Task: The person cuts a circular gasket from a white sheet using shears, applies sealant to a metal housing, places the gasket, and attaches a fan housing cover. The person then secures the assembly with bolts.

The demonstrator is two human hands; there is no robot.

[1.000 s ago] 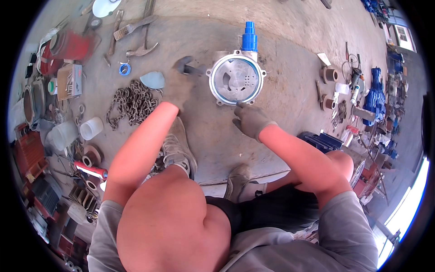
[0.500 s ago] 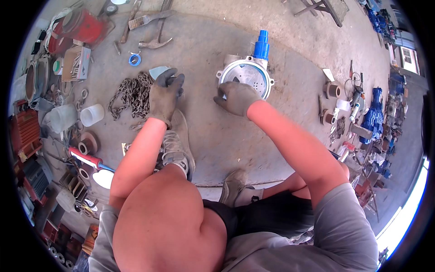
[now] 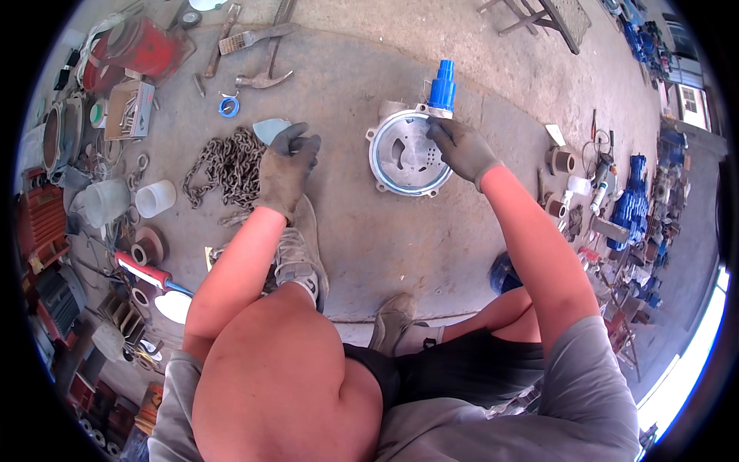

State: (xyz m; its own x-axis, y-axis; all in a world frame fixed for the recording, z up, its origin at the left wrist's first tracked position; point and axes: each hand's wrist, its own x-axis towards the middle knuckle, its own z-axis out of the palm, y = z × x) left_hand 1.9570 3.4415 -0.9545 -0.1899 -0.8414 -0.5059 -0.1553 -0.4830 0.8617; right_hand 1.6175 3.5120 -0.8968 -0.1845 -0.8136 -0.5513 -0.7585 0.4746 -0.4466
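A round metal housing (image 3: 408,165) with lugs around its rim lies on the floor ahead, its plate showing slots and small holes. A stepped blue fitting (image 3: 443,86) stands at its far side. My gloved right hand (image 3: 464,150) is at the housing's right rim, fingers pressed together and pointing in at the edge; whatever they pinch is hidden. My gloved left hand (image 3: 283,171) hovers to the left, above my shoe, fingers curled in; its grasp is hidden too. Beside its fingertips lies a pale blue scrap (image 3: 269,129), and a rusty chain (image 3: 229,165) is heaped left of it.
A hammer (image 3: 264,79), a wire brush (image 3: 246,38) and a blue tape roll (image 3: 229,106) lie at the far left. A box of bolts (image 3: 129,112) and a white cup (image 3: 156,199) stand farther left. Blue parts (image 3: 633,200) and tools line the right side.
My right hand has moved from the housing's left part across to its right rim, uncovering the plate. My left hand has shifted slightly, its fingers curled closer together.
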